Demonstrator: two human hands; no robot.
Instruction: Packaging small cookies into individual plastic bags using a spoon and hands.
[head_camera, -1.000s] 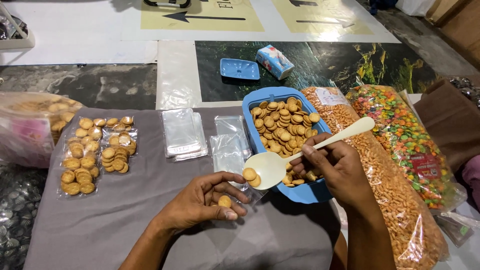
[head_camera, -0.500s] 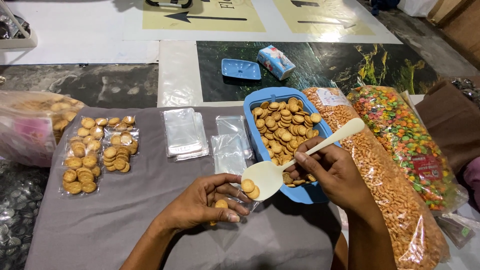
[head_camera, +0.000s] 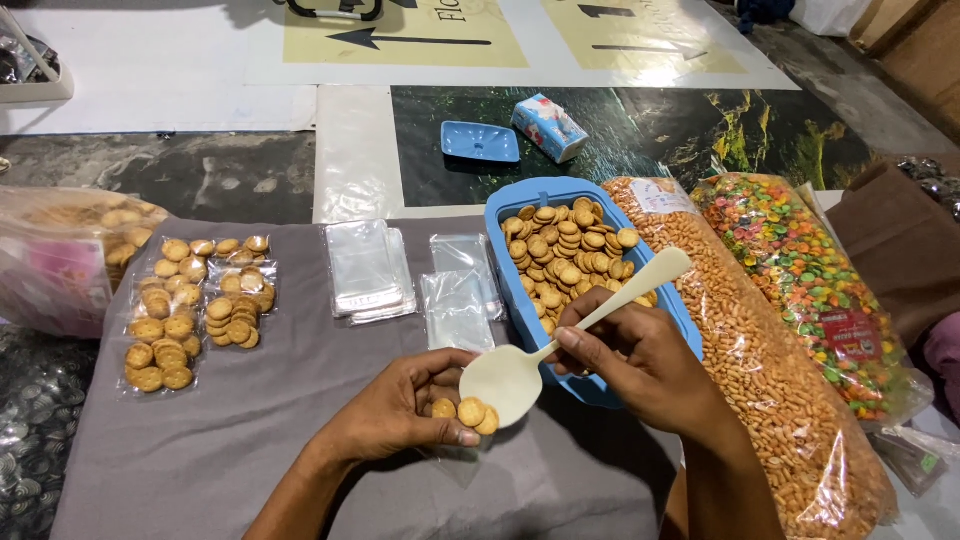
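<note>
Two hands work over a grey cloth (head_camera: 250, 440) spread on the floor, and every position below is taken from the blue tub (head_camera: 510, 240) of round biscuits. Largest first: the cloth runs from under the tub away to its left, with bare fabric in front of the tub's near-left corner, which is the only open room for moving. Right of the tub, touching its wall, lies a long bag of orange pellets (head_camera: 790, 400), and beyond that a bag of multicoloured pieces (head_camera: 800, 260); both hem in that side. Far left of the tub sits a large bag of biscuits (head_camera: 70, 250) at the cloth's edge. Between it and the tub lie filled packets (head_camera: 195, 305), then stacks of empty clear sleeves (head_camera: 368, 270) just beside the tub (kept within reach).

The right hand (head_camera: 640, 365), over the tub's near edge, is closed around the handle of a cream spoon (head_camera: 510, 378), tilted so its bowl points left and down. The left hand (head_camera: 395, 410), in front of the near-left corner, is cupped, fingers curled, pinching a clear packet (head_camera: 465, 415) holding a few biscuits, right under the spoon's bowl.
</note>
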